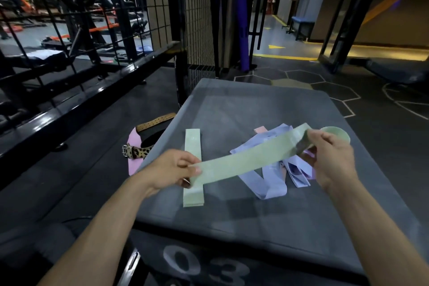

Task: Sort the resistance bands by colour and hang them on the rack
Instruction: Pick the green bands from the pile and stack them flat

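A pale green, flat rubbery resistance band (pixel 246 160) is stretched in the air between the person's two hands, just above the grey padded bench (pixel 267 104). The left hand (pixel 171 169) has its grip closed on the near end, thumb on top and fingers curled underneath. The right hand (pixel 334 158) pinches the far end, where the band loops round the fingers. Pulling it taut like this looks like a way to flatten it and check its colour before it joins a pile.

Directly beneath the left end lies a second pale green band (pixel 193 167), flat and straight on the bench, so I'd guess that spot is the green pile and the held one is headed there. To the right, a tangle of lilac bands (pixel 267 183) sprawls unsorted, with a salmon-pink strip (pixel 260 129) poking out behind it. A small roll of pale green band (pixel 336 133) sits just beyond the right hand.

Off the bench's left edge, on the dark floor, rest a pink and leopard-print lifting belt (pixel 134 152) and a tan perforated leather belt (pixel 155 121). A black wire-grid rack (pixel 162 7) stands further back; nothing hangs on it yet, so the sorting is at an early stage.
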`<act>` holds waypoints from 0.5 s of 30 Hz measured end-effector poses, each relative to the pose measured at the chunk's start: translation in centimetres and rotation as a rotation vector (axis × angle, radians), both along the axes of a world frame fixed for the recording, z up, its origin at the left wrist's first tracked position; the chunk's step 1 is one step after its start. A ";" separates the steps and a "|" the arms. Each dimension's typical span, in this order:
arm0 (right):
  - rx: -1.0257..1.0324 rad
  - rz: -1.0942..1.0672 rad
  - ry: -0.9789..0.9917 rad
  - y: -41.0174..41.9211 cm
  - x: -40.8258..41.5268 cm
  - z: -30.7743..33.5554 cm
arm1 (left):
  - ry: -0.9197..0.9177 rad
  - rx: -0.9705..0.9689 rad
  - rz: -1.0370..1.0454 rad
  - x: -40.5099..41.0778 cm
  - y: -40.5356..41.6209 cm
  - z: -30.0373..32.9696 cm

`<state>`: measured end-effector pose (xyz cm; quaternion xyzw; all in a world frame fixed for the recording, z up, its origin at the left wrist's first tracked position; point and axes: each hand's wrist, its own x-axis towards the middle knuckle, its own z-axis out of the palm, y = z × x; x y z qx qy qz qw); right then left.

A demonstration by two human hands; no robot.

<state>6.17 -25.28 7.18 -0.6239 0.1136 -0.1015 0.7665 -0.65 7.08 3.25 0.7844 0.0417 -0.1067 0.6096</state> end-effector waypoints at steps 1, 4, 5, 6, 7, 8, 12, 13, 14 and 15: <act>-0.058 0.041 0.018 -0.1 -0.1 -0.2 | -0.024 0.035 0.092 0.2 0.7 -0.1; -0.203 0.187 0.087 -0.1 -0.7 -0.5 | -0.104 0.190 0.290 1.0 2.4 -0.6; -0.270 0.245 0.113 0.0 -1.0 -0.5 | -0.130 0.210 0.350 1.4 2.9 -0.8; -0.321 0.314 0.148 0.3 -1.2 -0.4 | -0.163 0.215 0.412 1.7 3.3 -0.8; -0.355 0.388 0.200 0.6 -1.4 -0.3 | -0.201 0.216 0.471 2.1 3.8 -0.7; -0.379 0.464 0.265 1.1 -1.6 -0.2 | -0.245 0.223 0.514 2.7 4.3 -0.5; -0.653 0.744 0.397 3.8 -2.5 -1.1 | -0.368 0.443 0.587 5.9 5.6 1.7; -0.667 0.802 0.408 4.6 -2.8 -1.6 | -0.374 0.496 0.577 6.8 5.7 2.4; -0.669 0.860 0.417 5.5 -3.1 -2.0 | -0.369 0.528 0.565 7.7 5.7 3.0; -0.674 0.909 0.418 6.6 -3.4 -2.5 | -0.357 0.550 0.555 8.7 5.8 3.3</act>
